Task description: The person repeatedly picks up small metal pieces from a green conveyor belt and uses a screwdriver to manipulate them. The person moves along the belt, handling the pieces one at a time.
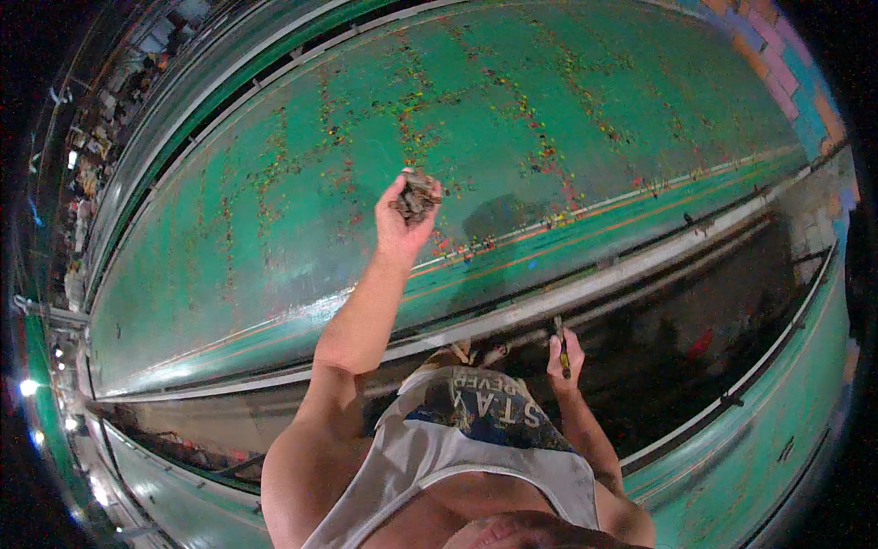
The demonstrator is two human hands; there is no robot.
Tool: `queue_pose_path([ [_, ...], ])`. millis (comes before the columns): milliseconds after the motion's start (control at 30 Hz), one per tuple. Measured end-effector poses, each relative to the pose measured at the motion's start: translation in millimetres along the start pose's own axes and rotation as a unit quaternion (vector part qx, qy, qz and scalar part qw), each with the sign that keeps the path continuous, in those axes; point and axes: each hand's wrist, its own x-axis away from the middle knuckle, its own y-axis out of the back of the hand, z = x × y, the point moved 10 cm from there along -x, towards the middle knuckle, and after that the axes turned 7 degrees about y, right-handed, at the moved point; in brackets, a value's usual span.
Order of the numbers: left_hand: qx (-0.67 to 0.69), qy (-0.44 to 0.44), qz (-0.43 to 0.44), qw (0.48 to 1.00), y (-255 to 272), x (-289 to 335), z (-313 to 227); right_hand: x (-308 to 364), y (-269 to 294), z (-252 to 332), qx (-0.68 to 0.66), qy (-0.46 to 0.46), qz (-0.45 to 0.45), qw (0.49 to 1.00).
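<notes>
"Where's the dark clump [417, 199]?"
"In your left hand [401, 227], curled around it, above the green belt [165, 311] and its scattered colourful bits [540, 139]."
"And your right hand [571, 351]?"
"Closed around a yellow-handled tool [564, 362], near the belt."

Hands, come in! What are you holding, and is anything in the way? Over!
Left hand holding dark clump above green surface. Right hand gripping yellow-and-black tool. Colourful bits scattered on surface; nothing visibly blocking either hand.
</notes>
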Motion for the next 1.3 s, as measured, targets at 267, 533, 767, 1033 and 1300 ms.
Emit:
queue_pose_path([
  [267, -0.119, -0.087, -0.104, 0.984, 87.4, -117.9, -169.3, 43.7, -19.4, -30.1, -0.103, -0.095, 0.107, 0.984],
  [533, -0.72, -0.228, -0.261, 0.602, 62.6, -222.4, -262.0, 50.5, -36.0, -28.7, 0.068, -0.229, 0.225, 0.944],
  [767, -0.971, -0.183, -0.13, 0.078, 2.5, -275.8, -204.5, 49.2, -32.2, -17.3, 0.237, -0.236, 0.288, 0.897],
  [1033, -0.971, -0.195, -0.121, 0.072, 6.7, -271.1, -177.7, 97.7, -26.4, -89.4, 0.221, -0.265, 0.299, 0.89],
  [1300, -0.96, -0.201, -0.008, 0.193, 30.2, -160.4, -9.6, 61.9, -17.7, -142.4, 0.21, -0.156, 0.376, 0.889],
])
